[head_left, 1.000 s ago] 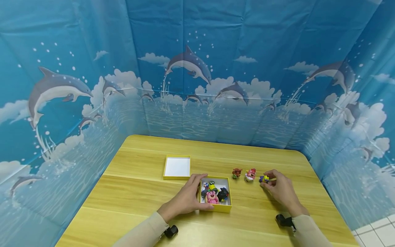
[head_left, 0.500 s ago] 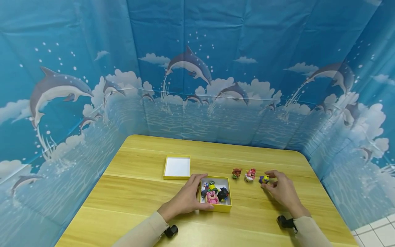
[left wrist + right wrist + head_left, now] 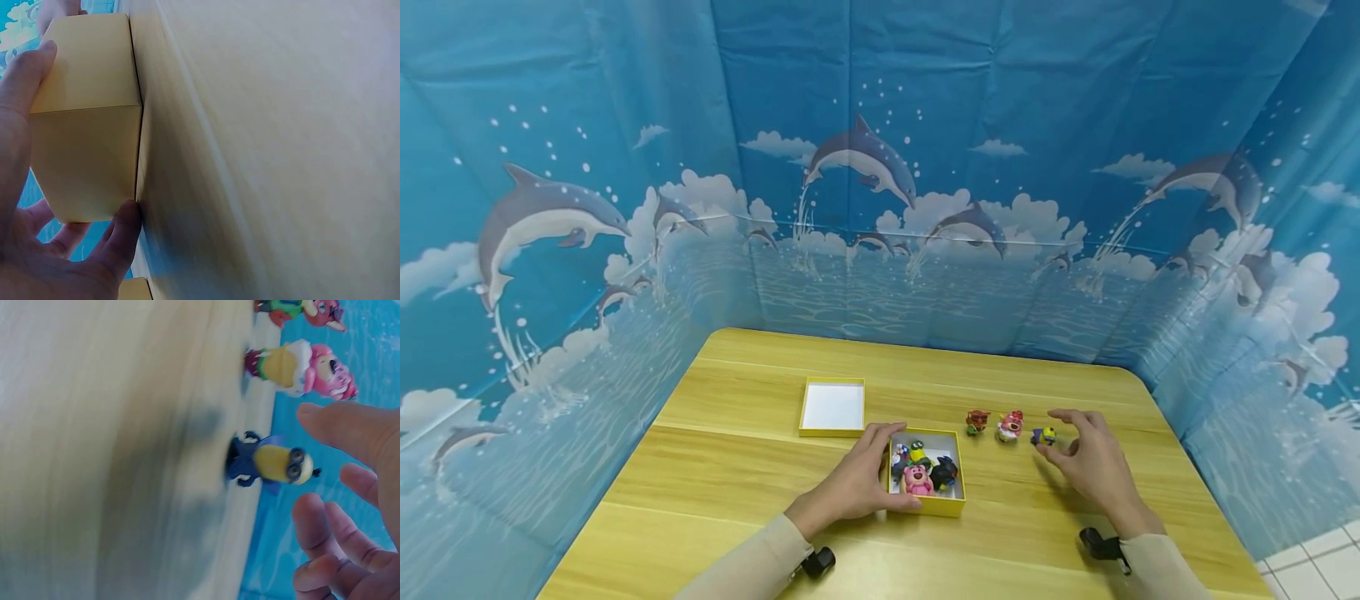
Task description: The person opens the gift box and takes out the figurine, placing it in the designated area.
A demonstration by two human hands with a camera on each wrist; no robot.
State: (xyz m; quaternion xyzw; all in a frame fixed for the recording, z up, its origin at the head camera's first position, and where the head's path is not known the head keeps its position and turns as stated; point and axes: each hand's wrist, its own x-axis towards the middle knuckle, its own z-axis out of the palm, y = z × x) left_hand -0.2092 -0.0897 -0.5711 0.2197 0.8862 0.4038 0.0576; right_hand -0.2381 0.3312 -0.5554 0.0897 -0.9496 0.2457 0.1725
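Observation:
My left hand [image 3: 853, 483] grips a yellow box [image 3: 943, 506] by its left side, thumb at the front wall. Inside lie several toy figurines, among them a pink bear [image 3: 917, 480] and a black figure [image 3: 943, 472]. To the right, a minion figurine [image 3: 275, 464] in dark blue stands upright on the table. My right hand [image 3: 1097, 462] is just beside it, thumb and fingers spread apart and not touching it. Left of the minion stand a pink bear figurine in a red hat [image 3: 1010, 427] and a reddish-brown fox-like figurine [image 3: 976, 422], forming a row.
A shallow yellow-edged box lid [image 3: 833, 406], white inside, lies behind and left of the box. Wooden tabletop [image 3: 715, 467] extends around everything. A blue dolphin-print curtain [image 3: 880, 275] hangs along the table's back and sides.
My right hand has let go of the minion figurine and drawn slightly away to the right, fingers opening. The figurine stays standing in place. My left hand keeps its hold on the box.

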